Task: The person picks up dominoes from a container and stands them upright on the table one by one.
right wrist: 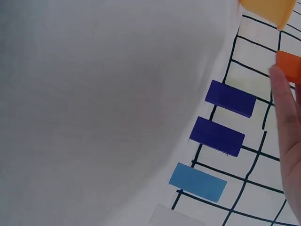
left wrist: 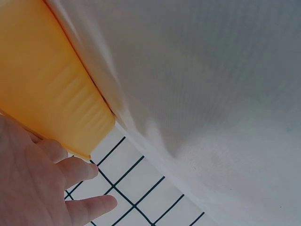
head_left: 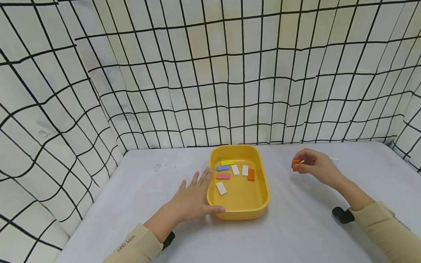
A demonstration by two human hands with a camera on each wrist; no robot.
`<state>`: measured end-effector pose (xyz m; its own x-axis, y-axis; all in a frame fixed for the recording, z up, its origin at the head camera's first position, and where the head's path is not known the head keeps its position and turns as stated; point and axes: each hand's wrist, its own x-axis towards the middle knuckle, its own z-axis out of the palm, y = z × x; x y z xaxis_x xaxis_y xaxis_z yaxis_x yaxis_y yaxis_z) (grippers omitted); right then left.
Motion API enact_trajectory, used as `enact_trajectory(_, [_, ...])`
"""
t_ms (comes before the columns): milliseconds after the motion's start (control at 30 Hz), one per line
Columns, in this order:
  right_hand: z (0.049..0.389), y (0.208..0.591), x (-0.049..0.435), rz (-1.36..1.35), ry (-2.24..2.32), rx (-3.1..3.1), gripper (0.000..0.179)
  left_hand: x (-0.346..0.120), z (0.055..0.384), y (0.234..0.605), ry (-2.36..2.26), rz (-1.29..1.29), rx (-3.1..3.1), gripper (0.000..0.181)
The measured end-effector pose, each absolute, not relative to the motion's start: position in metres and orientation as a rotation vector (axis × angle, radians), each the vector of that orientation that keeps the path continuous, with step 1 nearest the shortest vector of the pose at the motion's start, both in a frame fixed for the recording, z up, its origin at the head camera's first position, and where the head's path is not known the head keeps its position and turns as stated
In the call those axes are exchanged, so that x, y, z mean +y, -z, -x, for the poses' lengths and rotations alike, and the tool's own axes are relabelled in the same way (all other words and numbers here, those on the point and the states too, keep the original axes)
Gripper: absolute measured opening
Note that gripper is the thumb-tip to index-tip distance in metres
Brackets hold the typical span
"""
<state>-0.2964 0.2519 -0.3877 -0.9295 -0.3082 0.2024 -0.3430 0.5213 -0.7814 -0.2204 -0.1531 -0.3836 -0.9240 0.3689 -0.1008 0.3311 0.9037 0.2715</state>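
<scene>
My right hand (head_left: 317, 167) pinches an orange domino block (right wrist: 288, 67) between thumb and fingers, above the table to the right of a yellow tray (head_left: 239, 214). My left hand (head_left: 190, 197) is spread against the tray's left side, its thumb over the near rim and its fingers along the outer wall. Inside the tray lie an orange block (head_left: 251, 174), a yellow block (head_left: 227, 162), a blue block (head_left: 223, 168), a pink block (head_left: 223, 176) and white blocks (head_left: 221, 188).
In the right wrist view, two purple blocks (right wrist: 217, 136), a light blue block (right wrist: 197, 182) and a white block (right wrist: 175, 217) stand spaced in a row near the right hand. A white cloth (head_left: 293, 239) covers the table. Black netting (head_left: 225, 82) hangs before white walls.
</scene>
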Motion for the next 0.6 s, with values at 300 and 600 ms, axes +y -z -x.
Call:
enact_trajectory(300, [0.3019,0.3906,0.2543,-0.533,-1.243,-2.825,0.011,-0.1523,0.2202,0.3824,-0.372,-0.544,2.917,0.12])
enact_trajectory(600, [0.3067,0.393,0.2588,-0.515,-1.192,-2.85,0.012,-0.1521,0.2197,0.3831,-0.391,-0.531,2.913,0.119])
